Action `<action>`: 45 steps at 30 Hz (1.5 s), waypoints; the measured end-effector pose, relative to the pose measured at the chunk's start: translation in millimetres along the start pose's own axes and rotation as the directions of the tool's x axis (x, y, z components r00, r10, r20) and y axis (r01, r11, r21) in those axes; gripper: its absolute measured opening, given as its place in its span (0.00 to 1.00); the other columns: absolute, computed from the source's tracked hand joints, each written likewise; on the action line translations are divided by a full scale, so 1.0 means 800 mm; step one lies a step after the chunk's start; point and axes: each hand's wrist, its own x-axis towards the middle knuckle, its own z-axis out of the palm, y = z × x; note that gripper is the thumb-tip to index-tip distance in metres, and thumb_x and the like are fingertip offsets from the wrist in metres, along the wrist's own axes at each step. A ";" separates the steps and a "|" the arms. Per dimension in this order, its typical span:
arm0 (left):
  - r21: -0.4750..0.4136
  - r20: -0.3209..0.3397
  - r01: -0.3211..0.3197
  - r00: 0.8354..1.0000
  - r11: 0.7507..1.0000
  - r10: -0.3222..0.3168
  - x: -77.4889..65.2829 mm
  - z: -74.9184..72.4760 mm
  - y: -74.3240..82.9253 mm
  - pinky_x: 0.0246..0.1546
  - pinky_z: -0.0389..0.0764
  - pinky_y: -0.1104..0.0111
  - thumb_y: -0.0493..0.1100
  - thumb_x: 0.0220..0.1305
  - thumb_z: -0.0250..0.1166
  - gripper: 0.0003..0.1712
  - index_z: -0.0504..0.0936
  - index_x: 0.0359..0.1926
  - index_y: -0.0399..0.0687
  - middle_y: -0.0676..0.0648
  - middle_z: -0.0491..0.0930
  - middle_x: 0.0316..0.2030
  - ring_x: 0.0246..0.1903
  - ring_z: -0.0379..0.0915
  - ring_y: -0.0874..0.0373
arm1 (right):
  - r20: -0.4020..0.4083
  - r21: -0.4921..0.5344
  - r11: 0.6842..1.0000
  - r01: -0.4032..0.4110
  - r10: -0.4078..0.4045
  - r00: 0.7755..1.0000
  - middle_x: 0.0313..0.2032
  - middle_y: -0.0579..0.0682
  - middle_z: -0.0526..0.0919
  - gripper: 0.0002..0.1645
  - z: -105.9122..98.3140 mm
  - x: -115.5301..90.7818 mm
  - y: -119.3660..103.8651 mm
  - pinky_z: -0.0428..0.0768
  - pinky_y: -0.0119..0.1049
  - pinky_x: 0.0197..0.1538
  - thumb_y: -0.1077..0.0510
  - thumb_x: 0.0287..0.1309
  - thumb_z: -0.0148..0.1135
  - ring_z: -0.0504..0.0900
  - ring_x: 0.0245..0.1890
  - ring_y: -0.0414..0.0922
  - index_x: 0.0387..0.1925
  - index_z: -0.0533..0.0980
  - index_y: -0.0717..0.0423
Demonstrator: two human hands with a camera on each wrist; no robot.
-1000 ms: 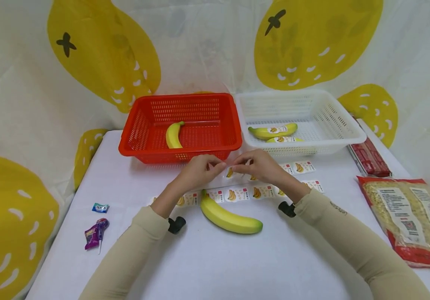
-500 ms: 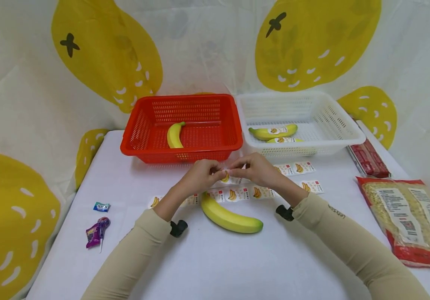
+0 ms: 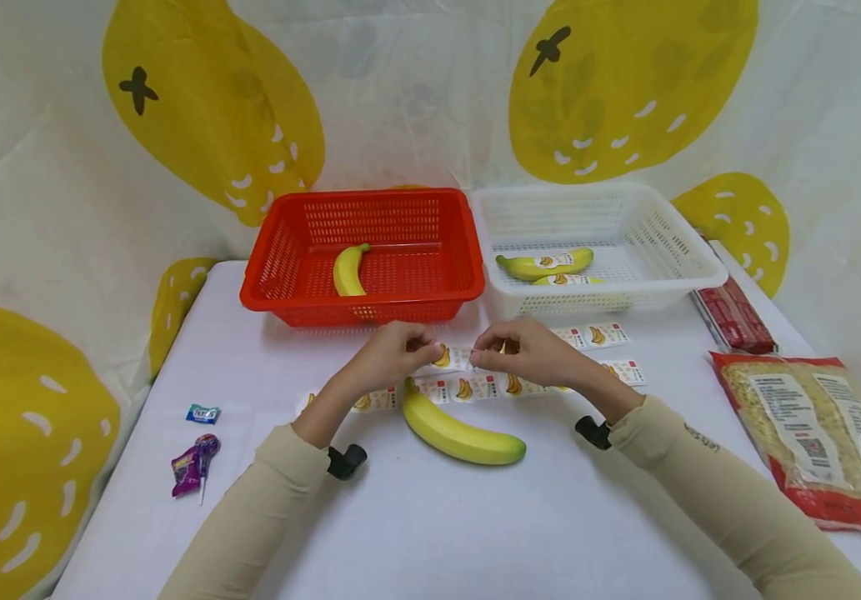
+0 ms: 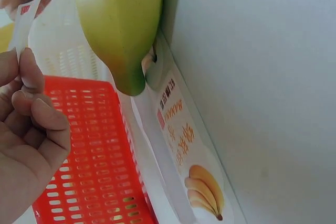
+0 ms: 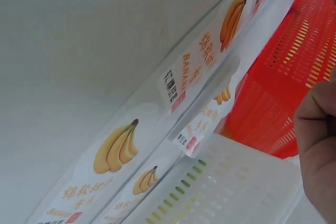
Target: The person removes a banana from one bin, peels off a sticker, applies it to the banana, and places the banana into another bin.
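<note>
My left hand [image 3: 394,358] pinches one end of a small white label [image 3: 454,358] printed with bananas, above the table and in front of the baskets. At the label's other end are the fingertips of my right hand [image 3: 523,354], pinching its edge. The left wrist view shows the label [image 4: 23,22] between the two hands, held by the left hand [image 4: 31,145] near the bottom. In the right wrist view, my right hand [image 5: 317,140] is cut off at the edge and its fingertips are hidden. A yellow banana [image 3: 463,429] lies on the table before the hands, its stem over a label strip [image 3: 475,388].
A red basket [image 3: 362,312] with one banana [image 3: 348,271] stands behind. Beside it, a white basket [image 3: 610,293] holds two labelled bananas [image 3: 546,264]. To the right lie a red pack [image 3: 738,317] and a grain bag [image 3: 813,433]; sweets [image 3: 186,471] are at left.
My hands have drawn slightly apart and a little nearer me, so more of the label shows between them. The banana on the table and the baskets stay put.
</note>
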 end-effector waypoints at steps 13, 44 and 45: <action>-0.058 0.049 -0.051 0.997 0.997 0.054 -0.014 0.002 0.005 0.33 0.70 0.70 0.45 0.70 0.66 0.08 0.85 0.37 0.45 0.49 0.77 0.29 0.32 0.68 0.59 | 0.043 0.129 0.991 -0.042 0.037 0.998 0.28 0.55 0.79 0.09 0.011 -0.014 -0.004 0.71 0.31 0.30 0.54 0.69 0.64 0.72 0.27 0.41 0.34 0.82 0.54; 0.076 0.108 -0.022 0.994 0.997 0.014 -0.059 0.032 -0.013 0.34 0.70 0.73 0.40 0.65 0.70 0.05 0.81 0.35 0.47 0.52 0.74 0.29 0.32 0.68 0.61 | 0.087 -0.078 0.991 -0.108 0.115 0.990 0.15 0.37 0.71 0.16 0.077 -0.052 -0.029 0.68 0.28 0.26 0.49 0.61 0.69 0.70 0.22 0.35 0.20 0.76 0.47; 0.076 0.105 -0.025 0.994 0.997 0.017 -0.059 0.032 -0.013 0.33 0.70 0.73 0.40 0.65 0.70 0.05 0.81 0.34 0.46 0.51 0.74 0.29 0.32 0.68 0.61 | 0.082 -0.082 0.991 -0.107 0.114 0.990 0.15 0.37 0.71 0.16 0.077 -0.052 -0.029 0.68 0.28 0.27 0.49 0.61 0.69 0.70 0.22 0.35 0.20 0.76 0.47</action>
